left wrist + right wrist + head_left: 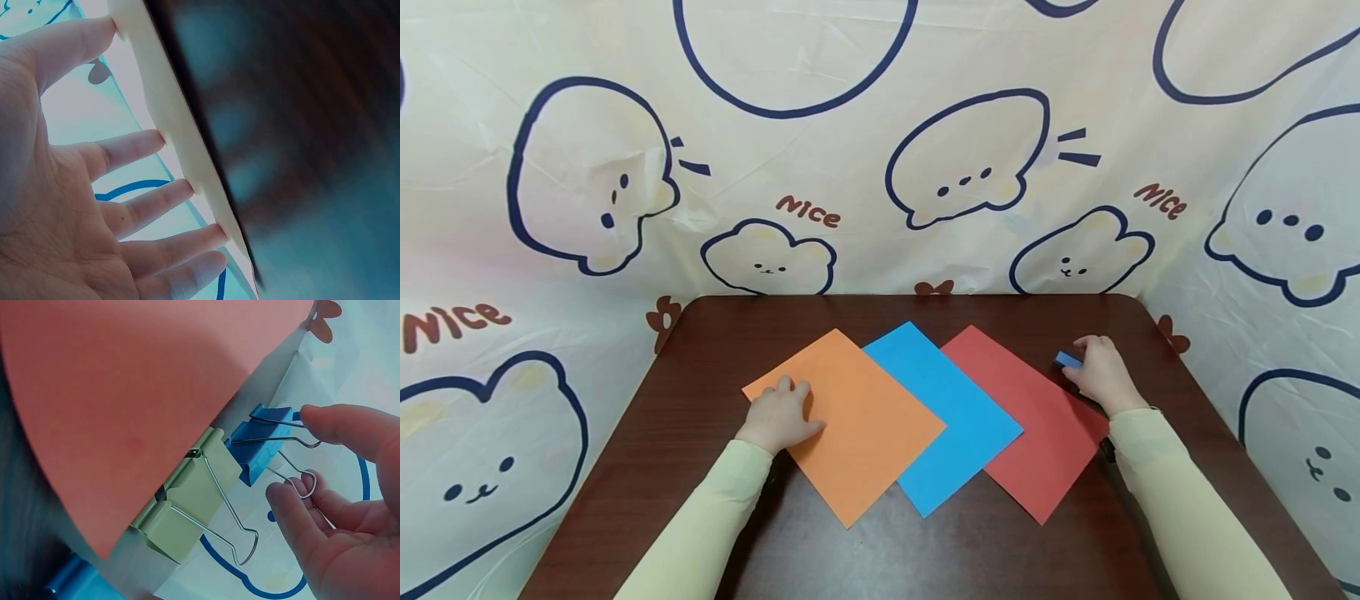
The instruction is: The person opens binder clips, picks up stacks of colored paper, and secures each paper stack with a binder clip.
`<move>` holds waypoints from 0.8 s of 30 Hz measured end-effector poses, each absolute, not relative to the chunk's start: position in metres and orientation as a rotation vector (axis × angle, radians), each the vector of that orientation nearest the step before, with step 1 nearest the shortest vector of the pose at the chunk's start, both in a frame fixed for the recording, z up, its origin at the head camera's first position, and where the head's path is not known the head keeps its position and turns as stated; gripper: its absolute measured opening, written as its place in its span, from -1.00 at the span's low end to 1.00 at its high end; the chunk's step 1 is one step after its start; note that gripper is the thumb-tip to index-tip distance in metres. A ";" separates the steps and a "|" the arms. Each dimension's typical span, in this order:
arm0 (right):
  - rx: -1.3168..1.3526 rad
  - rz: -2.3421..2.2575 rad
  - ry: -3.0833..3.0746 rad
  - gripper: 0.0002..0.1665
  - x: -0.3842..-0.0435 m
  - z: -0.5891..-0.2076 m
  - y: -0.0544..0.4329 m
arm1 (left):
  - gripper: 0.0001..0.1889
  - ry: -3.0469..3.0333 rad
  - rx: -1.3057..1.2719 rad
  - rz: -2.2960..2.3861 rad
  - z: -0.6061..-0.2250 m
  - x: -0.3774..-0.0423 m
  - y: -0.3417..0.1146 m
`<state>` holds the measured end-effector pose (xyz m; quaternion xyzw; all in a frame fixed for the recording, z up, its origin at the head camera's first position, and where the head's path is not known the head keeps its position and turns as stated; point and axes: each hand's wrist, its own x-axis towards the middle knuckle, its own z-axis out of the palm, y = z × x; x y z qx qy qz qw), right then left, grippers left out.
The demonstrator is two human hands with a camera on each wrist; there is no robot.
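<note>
In the head view my left hand (pixel 781 417) rests on the left part of an orange sheet of paper (pixel 865 425), its fingertips touching the surface. The left wrist view shows those fingers (pixel 134 153) fairly straight, holding nothing. My right hand (pixel 1103 373) is at the far right, beyond the red sheet (pixel 1030 417). It pinches a blue binder clip (pixel 259 440) by the wire handles, thumb on one and fingers at the other. Beside it, partly covered by the red sheet, is a yellow-green binder clip (pixel 194 500), hidden in the head view.
A blue sheet (pixel 955 425) lies between the orange and red ones, its left part under the orange. Another blue object (pixel 84 581) is cut off at the right wrist view's lower edge. Printed cloth (pixel 865 167) surrounds the dark wooden table (pixel 880 567).
</note>
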<state>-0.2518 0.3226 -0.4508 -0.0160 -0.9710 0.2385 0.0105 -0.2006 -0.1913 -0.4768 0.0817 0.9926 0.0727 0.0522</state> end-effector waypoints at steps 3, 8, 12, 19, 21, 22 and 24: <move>-0.039 0.720 -3.031 -0.36 -0.251 -0.450 0.322 | -0.24 3.020 0.250 0.221 -0.477 -0.201 -0.191; -0.014 0.706 -3.028 -0.35 -0.250 -0.451 0.322 | -0.24 3.017 0.251 0.223 -0.477 -0.201 -0.191; 0.013 0.688 -3.007 -0.37 -0.248 -0.453 0.323 | -0.23 3.017 0.253 0.224 -0.477 -0.201 -0.191; 0.027 0.725 -2.983 -0.36 -0.247 -0.455 0.324 | -0.22 3.013 0.253 0.223 -0.477 -0.201 -0.191; 0.030 0.755 -2.985 -0.34 -0.247 -0.456 0.323 | -0.23 3.013 0.252 0.224 -0.477 -0.201 -0.191; 0.032 0.773 -2.986 -0.33 -0.248 -0.456 0.322 | -0.23 3.013 0.251 0.225 -0.477 -0.201 -0.191; 0.031 0.805 -2.987 -0.30 -0.248 -0.455 0.321 | -0.24 3.013 0.249 0.230 -0.477 -0.201 -0.191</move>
